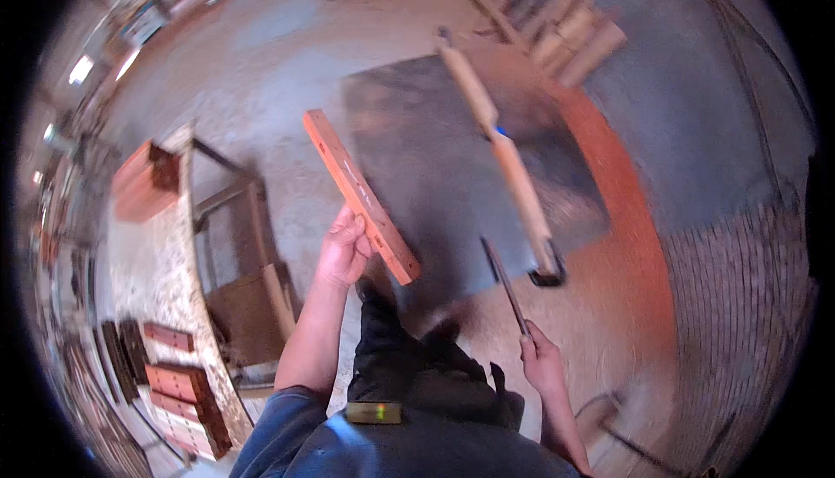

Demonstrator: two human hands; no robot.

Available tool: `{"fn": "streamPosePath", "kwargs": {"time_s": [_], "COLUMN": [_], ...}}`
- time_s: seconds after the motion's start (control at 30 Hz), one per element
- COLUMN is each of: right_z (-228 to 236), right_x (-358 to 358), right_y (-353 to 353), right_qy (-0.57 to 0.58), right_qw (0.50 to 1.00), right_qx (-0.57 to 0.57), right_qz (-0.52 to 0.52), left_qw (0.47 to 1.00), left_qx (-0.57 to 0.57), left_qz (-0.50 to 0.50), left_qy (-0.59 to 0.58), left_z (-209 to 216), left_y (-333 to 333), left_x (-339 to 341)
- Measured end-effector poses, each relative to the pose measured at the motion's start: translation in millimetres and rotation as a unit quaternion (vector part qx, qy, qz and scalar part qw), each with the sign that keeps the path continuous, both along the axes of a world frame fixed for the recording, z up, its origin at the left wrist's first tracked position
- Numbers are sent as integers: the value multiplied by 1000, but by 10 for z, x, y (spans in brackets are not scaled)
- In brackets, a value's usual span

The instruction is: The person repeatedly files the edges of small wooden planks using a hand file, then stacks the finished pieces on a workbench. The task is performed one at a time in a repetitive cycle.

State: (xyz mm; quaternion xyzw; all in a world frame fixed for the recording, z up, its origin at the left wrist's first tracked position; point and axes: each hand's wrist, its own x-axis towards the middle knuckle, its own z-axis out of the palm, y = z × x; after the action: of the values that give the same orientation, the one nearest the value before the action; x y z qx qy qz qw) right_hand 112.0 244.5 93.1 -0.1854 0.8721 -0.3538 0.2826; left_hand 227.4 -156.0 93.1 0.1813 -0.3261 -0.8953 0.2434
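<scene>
My left hand (346,250) is closed around the lower part of a reddish wooden bar (352,184). The bar is tilted, its far end up and to the left, and small slots and holes show along it. Off to the right, my right hand (541,358) grips a long, thin, dark tool (504,285) by its near end. The tool looks like a file or a chisel, but blur hides its exact kind. Its tip points forward and left, apart from the bar.
Ahead lies a dark mat (417,165), with a long narrow wooden beam (504,152) above it. On the left, a worktable (174,274) bears stacked reddish wooden pieces (187,395) and a wooden block (148,184). Timber pieces (570,39) stand at the far right.
</scene>
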Motion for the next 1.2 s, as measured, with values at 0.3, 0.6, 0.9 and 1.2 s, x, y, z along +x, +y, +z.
{"fn": "streamPosePath", "kwargs": {"time_s": [0.3, 0.6, 0.9, 1.2], "right_z": [207, 414, 413, 416], "right_x": [171, 455, 191, 17], "right_y": [956, 1248, 964, 690], "right_qy": [-65, -86, -119, -82], "right_qw": [982, 979, 984, 985], "right_qx": [28, -5, 91, 132], "right_qz": [-176, -183, -99, -71], "left_qw": [931, 708, 750, 711], "left_qx": [-162, -479, -500, -529], "left_qz": [-176, -248, -148, -187], "left_qy": [-276, -455, -408, -424], "left_z": [-561, -614, -835, -854], "left_y": [1630, 1565, 1628, 1396], "left_x": [-1350, -2159, -2107, -2277]}}
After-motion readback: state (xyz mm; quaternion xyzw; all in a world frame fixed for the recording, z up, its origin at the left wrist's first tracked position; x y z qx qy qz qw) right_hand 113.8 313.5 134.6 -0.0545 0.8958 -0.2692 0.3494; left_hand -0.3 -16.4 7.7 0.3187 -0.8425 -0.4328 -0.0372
